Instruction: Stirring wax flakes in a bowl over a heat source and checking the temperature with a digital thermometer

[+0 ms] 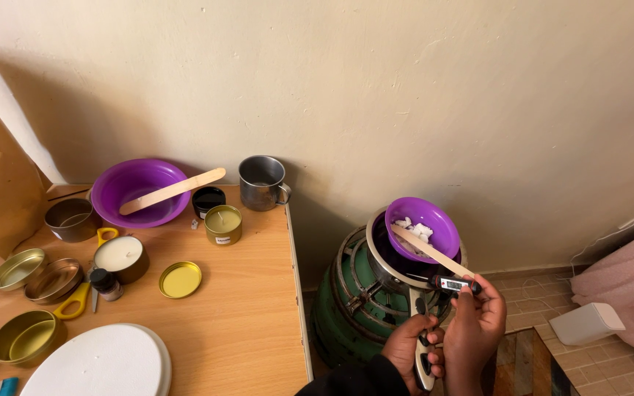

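A small purple bowl (pixel 438 214) with white wax chunks (pixel 414 228) sits tilted in a steel pot (pixel 377 253) on a green gas burner (pixel 335 312). A flat wooden stick (pixel 431 251) leans in the bowl. My left hand (pixel 407 348) grips the pot's long handle (pixel 423 372) below the burner. My right hand (pixel 477 326) pinches a small black digital thermometer (pixel 454 283) at the pot's near rim, right by the stick's lower end.
To the left stands a wooden table (pixel 251 323) with a large purple bowl (pixel 141 187) holding another stick, a metal mug (pixel 262 182), several candle tins, a gold lid (pixel 180 279), yellow scissors (pixel 75 301) and a white round lid (pixel 104 363). A white box (pixel 588 323) lies on the tiled floor.
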